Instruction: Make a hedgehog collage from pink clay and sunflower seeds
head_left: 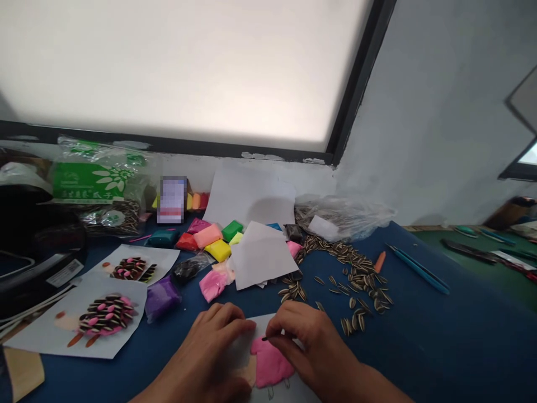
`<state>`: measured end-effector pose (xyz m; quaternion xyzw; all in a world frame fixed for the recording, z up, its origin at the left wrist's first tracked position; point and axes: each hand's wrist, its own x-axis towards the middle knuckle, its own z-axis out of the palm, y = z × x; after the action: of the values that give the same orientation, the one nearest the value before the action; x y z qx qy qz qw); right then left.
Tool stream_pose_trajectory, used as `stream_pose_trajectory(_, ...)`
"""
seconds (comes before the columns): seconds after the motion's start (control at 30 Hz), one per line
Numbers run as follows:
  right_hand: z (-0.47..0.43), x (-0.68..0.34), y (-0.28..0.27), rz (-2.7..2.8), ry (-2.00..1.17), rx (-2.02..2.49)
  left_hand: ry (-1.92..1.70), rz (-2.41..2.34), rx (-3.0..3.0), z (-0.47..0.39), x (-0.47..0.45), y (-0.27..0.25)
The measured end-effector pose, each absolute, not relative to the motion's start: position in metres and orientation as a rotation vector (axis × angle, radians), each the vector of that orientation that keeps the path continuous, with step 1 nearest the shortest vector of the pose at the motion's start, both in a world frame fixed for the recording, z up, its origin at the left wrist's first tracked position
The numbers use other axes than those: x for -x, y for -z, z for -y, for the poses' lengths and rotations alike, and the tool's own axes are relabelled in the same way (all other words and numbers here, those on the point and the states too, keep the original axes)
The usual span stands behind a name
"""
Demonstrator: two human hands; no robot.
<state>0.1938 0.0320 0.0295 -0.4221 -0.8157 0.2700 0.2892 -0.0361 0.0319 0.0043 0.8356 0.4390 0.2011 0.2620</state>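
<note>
A sheet of white paper (304, 394) lies before me, with a flat patch of pink clay (271, 364) and a paler peach patch on its left. Thin pencil lines show below the pink. My right hand (308, 341) is over the pink clay, thumb and fingers pinched on a small dark sunflower seed (264, 338) at the clay's upper edge. My left hand (218, 347) rests along the paper's left side, thumb and index finger spread apart, partly covering the peach clay. Loose striped sunflower seeds (356, 274) lie beyond my right hand.
Two finished hedgehog pictures (107, 319) lie at left beside purple clay (163, 296). Several colored clay packs (218, 250), white sheets (264, 254) and a seed bag (100, 184) stand behind. At right are an orange crayon-like stick (380, 262) and blue tweezers (419, 270).
</note>
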Motion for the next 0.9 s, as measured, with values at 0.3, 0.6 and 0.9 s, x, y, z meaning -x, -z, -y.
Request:
stream_pose_trajectory(0.3,-0.038,-0.183,-0.026,2.196,-0.731,1.134,-0.573,-1.111,-2.29,-0.034,0.042,-0.003)
stream_pose_trajectory(0.6,-0.04,-0.184,-0.023,2.255,-0.703,1.142,-0.581,-1.011,-2.238,-0.032,0.054,-0.01)
stream_pose_trajectory(0.9,-0.038,-0.184,-0.015,2.291,-0.713,1.179,-0.56,-0.748,-2.317,-0.039,0.067,-0.008)
